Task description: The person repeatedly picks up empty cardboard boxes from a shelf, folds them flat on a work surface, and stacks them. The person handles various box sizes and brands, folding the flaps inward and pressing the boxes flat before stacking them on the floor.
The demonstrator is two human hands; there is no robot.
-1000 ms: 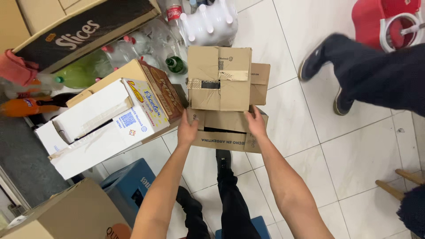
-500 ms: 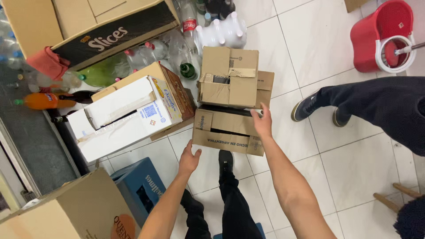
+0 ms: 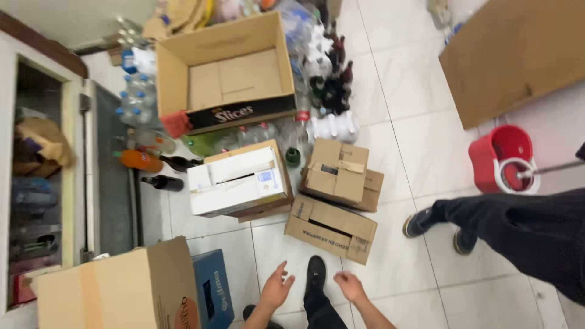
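The person's two hands sit low in the head view, both empty and apart from everything. The left hand (image 3: pixel 277 286) is spread, fingers loosely fanned, palm turned inward; the right hand (image 3: pixel 350 285) is open too, though its fingers look slightly curled — the frame is soft here, so the exact spread is hard to judge. Neither touches a thing.

Nearest to them, just beyond a black shoe (image 3: pixel 315 272) on the pale tiled floor (image 3: pixel 420 164), lies a flat brown cardboard box (image 3: pixel 331 229), closed and set at a slant. Behind it, and seemingly leaning on or touching it, a smaller taped carton (image 3: pixel 337 171) rests on another brown box (image 3: pixel 372 190). To the left sits a white box (image 3: pixel 237 181) on a brown one, with a large open carton (image 3: pixel 222 70) farther back among plastic bottles (image 3: pixel 332 127).

To handle the flat box well, a grip at both short ends seems wisest — palms under the lower edges, so the slanted carton behind does not slide when the weight shifts.

A second person's dark-trousered leg (image 3: pixel 524 228) stands at the right, near a red mop bucket (image 3: pixel 504 159). A blue crate (image 3: pixel 213 289) and a tan box (image 3: pixel 116 289) fill the lower left.
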